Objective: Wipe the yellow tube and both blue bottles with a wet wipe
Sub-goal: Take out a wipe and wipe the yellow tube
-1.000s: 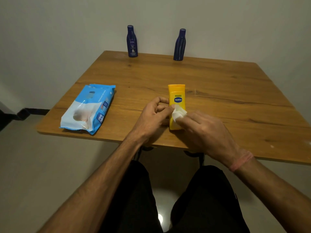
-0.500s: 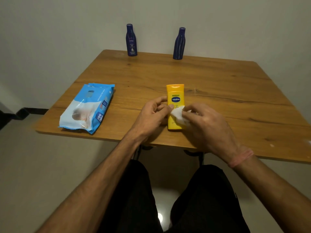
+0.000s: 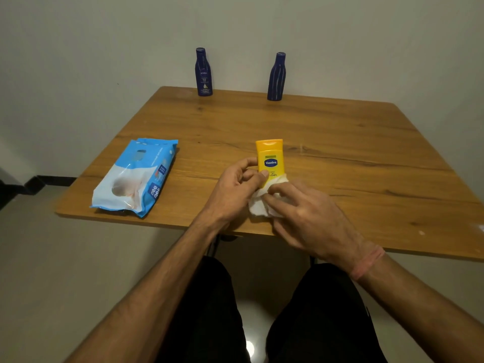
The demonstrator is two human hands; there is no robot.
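Note:
The yellow tube stands cap-down near the table's front edge. My left hand grips its left side, thumb on the label. My right hand presses a white wet wipe against the tube's lower part, which the wipe and fingers hide. Two blue bottles stand upright at the table's far edge by the wall: one with a white label on the left, one plain to the right.
A blue and white pack of wet wipes lies flat on the wooden table, left of my hands. A wall runs right behind the far edge. My legs in dark trousers are below the front edge.
The wipe in my right hand has slid down the front of the tube, from beside the label to its lower part. My left hand still holds the tube.

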